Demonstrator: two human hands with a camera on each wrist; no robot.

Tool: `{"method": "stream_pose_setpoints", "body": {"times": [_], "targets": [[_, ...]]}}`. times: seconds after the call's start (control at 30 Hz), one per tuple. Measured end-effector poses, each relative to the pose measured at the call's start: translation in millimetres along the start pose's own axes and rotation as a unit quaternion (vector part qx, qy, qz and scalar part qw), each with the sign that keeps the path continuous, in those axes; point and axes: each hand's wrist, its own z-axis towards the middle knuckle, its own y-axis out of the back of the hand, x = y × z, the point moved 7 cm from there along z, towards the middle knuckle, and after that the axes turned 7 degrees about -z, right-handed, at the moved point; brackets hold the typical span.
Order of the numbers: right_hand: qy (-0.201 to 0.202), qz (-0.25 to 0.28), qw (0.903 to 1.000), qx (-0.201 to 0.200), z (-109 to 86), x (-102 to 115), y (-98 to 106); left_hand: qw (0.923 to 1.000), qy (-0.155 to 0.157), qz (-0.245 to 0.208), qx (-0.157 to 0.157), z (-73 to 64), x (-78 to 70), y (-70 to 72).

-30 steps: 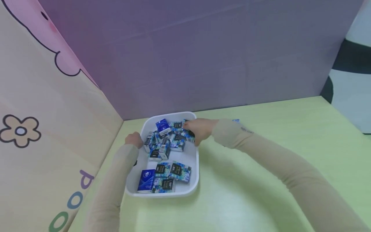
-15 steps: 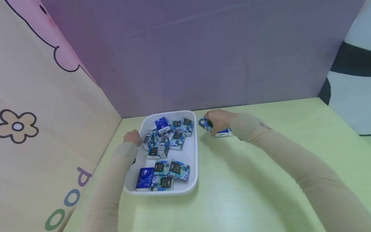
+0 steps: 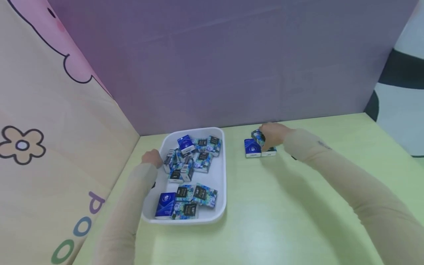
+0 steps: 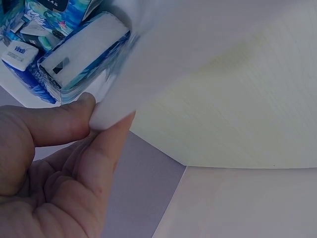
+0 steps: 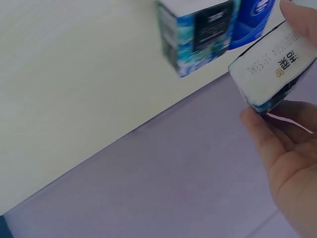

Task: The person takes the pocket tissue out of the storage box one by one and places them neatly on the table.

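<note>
In the head view a white plastic basket (image 3: 216,178) holds several small tissue packs, most with a blue floral print and a black label. My left hand (image 3: 152,158) grips its left rim; the left wrist view shows thumb and fingers (image 4: 62,119) pinching the basket wall (image 4: 111,106). My right hand (image 3: 274,134) holds a floral tissue pack (image 3: 257,137) above the table, its pale side (image 5: 272,64) facing the right wrist camera. Close below it, a plain blue tissue pack (image 3: 253,148) and a floral pack (image 3: 269,152) lie side by side on the table, the latter partly covered by the hand.
The pale green table (image 3: 265,221) meets a purple partition (image 3: 212,73) along its back edge. A cream panel (image 3: 66,147) with a flower and letters rises at the left. Inside the basket, a plain blue pack (image 3: 165,204) lies in the near left corner.
My right hand has lifted a floral tissue pack out of the basket's far right part and carried it right, over the packs on the table. My left hand has stayed on the rim.
</note>
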Motion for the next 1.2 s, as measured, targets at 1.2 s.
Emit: {"method": "stream_pose_setpoints", "body": {"times": [1.2], "targets": [[-0.076, 0.060, 0.9949, 0.030, -23.1, -65, -55, 0.9996, 0.023, -0.002, 0.012, 1.6, 3.9, -6.2]]}}
